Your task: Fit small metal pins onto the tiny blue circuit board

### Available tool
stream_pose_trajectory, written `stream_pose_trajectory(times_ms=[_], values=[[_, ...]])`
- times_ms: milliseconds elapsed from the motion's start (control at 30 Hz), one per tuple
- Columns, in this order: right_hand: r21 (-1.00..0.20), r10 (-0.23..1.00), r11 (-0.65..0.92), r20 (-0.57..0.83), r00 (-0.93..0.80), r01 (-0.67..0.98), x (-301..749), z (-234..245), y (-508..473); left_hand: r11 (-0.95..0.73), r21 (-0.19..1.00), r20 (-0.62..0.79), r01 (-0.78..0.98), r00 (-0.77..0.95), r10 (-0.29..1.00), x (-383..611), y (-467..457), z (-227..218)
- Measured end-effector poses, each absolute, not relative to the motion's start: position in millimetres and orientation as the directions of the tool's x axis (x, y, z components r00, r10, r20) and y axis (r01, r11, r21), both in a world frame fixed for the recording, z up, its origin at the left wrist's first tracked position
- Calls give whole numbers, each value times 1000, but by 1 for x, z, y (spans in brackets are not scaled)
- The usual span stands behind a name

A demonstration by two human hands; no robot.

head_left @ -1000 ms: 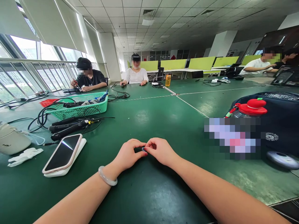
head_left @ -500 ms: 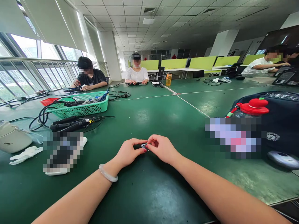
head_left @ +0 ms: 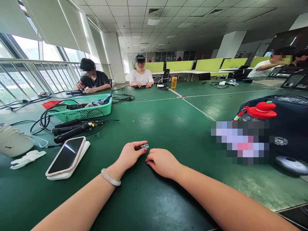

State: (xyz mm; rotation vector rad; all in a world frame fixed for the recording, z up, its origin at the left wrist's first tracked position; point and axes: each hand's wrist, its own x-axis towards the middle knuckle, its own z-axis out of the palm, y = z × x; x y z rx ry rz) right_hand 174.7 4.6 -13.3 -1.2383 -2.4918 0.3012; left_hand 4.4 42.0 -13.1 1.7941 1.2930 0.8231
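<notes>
In the head view, the person's bare left hand, with a pale, smooth, round bangle on its wrist, pinches a small black-and-white patterned piece between thumb and index finger, so its grip is narrow and filled. The piece sits at the tips of those two, over the dark green, glossy tabletop; whether its underside touches that surface cannot be told, and its pattern is too small to make out. The bare right hand is just beside, apart from the piece, knuckles up and fingers curled under; the view does not show whether anything is tucked inside them. The step in hand seems to be close two-handed work on the piece, with the left hand steadying it while the right hand stands off. A next move by the right hand would probably call for a light fingertip pinch, brought to the exposed right end of the piece without knocking it from the left hand's hold. The pink-edged, dark-screened phone and the mint-green, perforated plastic basket are well apart on the left, leaving both hands room
</notes>
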Motion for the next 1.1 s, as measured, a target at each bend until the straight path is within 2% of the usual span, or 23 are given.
stream_pose_trajectory(times_ms=[100,267,500,633,767,867,967,1100], values=[[-337,822,568,265,-504,750,178,-10,6,-211,836,74,506,277,958,5,40,-11],[-354,822,516,460,-336,780,186,-8,12,-211,841,59,498,303,951,8,36,-3],[-245,726,573,595,-345,782,186,-10,10,-191,900,60,393,323,944,9,34,-3],[-303,714,598,623,-321,742,185,-7,6,-151,952,48,265,358,932,8,32,-1],[-442,739,624,602,-303,645,186,-1,2,-38,998,10,56,438,899,7,30,2],[-513,774,606,558,-301,608,189,3,3,-1,1000,13,-27,447,894,6,31,2],[-572,868,477,423,-259,667,195,2,10,13,999,2,-38,380,925,6,33,-1],[-508,928,370,169,-331,778,200,-4,19,6,999,-17,32,351,936,6,35,-4]])
